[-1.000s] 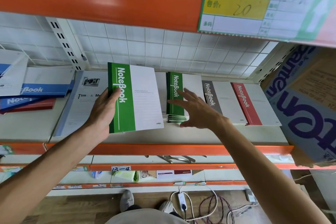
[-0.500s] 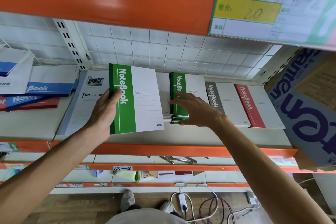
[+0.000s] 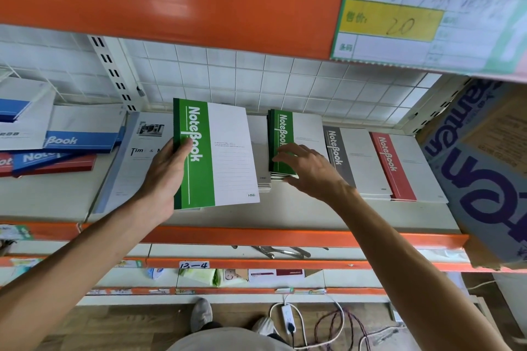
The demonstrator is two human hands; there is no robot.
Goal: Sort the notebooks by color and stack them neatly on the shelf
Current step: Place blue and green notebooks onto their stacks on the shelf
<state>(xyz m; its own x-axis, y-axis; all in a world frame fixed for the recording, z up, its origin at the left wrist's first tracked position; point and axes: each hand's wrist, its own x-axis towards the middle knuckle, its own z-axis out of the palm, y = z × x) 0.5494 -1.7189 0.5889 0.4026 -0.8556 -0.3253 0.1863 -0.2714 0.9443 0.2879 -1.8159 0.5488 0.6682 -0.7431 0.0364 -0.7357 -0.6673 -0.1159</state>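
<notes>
Two grips: left hand (image 3: 162, 179) holds green notebook (image 3: 216, 154), right hand (image 3: 310, 171) half hides green stack (image 3: 281, 134).

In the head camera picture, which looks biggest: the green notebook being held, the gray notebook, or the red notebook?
1. Held green notebook, biggest, though it is nearest the camera.
2. Gray notebook and red notebook look about alike, so I won't rank them.

A green notebook (image 3: 215, 154) is held tilted above the shelf (image 3: 285, 214). Beside it lies a green stack (image 3: 282, 134), then grey (image 3: 350, 159) and red (image 3: 399, 165) notebooks flat to its right.
</notes>
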